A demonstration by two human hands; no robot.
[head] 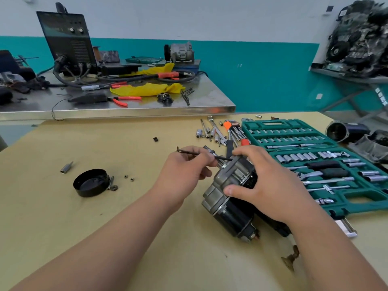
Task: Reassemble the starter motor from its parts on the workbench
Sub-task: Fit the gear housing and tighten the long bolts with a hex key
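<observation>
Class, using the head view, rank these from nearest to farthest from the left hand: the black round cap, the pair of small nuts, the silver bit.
1. The pair of small nuts, just left of the left hand.
2. The black round cap, farther left.
3. The silver bit, farthest left.

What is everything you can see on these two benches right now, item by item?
starter motor: one, grey and black, centre of the tan bench
L-shaped key: one, dark, tip at the motor's top
round cap: one, black, bench left
small nuts: two, metal, right of the cap
socket set case: one, green, open, bench right
loose sockets and wrenches: several, silver, behind the motor
machine with knobs: one, black, on the steel table behind
hands: two, bare; left hand pinches the key, right hand grips the motor
</observation>
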